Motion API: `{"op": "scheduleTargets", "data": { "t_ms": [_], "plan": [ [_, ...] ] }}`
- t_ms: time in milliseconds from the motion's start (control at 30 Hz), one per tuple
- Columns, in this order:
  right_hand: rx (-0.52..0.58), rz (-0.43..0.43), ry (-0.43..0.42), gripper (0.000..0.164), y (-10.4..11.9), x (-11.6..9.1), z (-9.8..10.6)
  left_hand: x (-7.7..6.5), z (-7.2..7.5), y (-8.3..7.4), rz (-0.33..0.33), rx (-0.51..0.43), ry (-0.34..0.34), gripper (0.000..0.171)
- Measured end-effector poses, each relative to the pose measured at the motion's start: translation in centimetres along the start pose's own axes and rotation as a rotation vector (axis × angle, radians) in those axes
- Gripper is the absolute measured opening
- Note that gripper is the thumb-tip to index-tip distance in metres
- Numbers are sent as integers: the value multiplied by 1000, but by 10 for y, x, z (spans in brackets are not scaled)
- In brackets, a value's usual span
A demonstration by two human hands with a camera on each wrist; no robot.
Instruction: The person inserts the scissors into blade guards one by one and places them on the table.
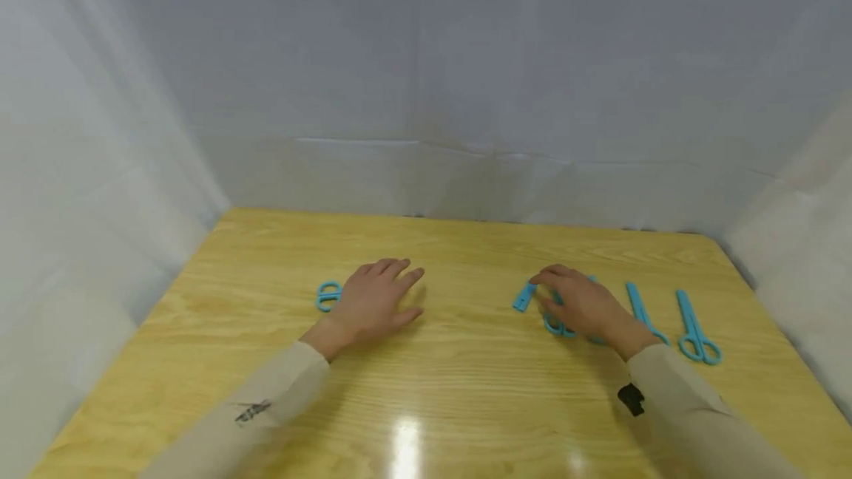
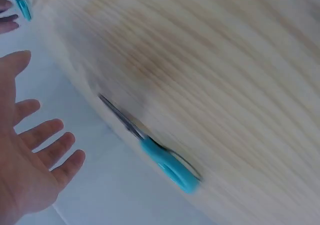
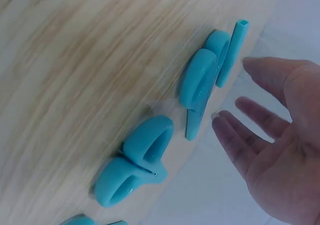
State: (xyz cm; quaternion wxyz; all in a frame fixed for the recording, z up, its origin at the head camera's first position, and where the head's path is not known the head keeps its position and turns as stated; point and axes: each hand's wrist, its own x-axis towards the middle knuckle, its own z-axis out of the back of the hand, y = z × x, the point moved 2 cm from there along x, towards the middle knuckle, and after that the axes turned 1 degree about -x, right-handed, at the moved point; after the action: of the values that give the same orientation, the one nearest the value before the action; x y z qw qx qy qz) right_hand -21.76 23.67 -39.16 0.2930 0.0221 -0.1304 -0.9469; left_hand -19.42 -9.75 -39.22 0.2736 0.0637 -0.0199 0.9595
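Note:
My left hand (image 1: 379, 301) hovers over the left of the table, fingers spread, nothing held. Beside it lies a pair of blue-handled scissors (image 2: 170, 165) with bare metal blades; in the head view the hand hides all but the handle loops (image 1: 320, 297). My right hand (image 1: 586, 309) is loosely bent above the right side. Its fingertips overlap a loose blue blade cover (image 1: 523, 299) in the head view, but the right wrist view shows a gap between fingers and cover (image 3: 233, 55). Under this hand, partly hidden, lie blue scissors (image 3: 189, 87) and a second pair (image 3: 137, 145).
Farther right lie blue scissors (image 1: 637, 303) and another covered pair (image 1: 688, 316), handles toward me. The wooden table (image 1: 439, 390) is bounded by a white sheet (image 1: 426, 94) at the back and on both sides.

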Motion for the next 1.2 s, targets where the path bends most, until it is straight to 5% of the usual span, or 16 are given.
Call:
{"op": "scheduleTargets", "data": {
  "t_ms": [567,1200],
  "plan": [
    [3,99,100,35,3,17,-6,-43,3,57,149,-74,8,65],
    [-67,106,128,32,9,17,-5,-66,4,85,248,-245,111,65]
  ]
}}
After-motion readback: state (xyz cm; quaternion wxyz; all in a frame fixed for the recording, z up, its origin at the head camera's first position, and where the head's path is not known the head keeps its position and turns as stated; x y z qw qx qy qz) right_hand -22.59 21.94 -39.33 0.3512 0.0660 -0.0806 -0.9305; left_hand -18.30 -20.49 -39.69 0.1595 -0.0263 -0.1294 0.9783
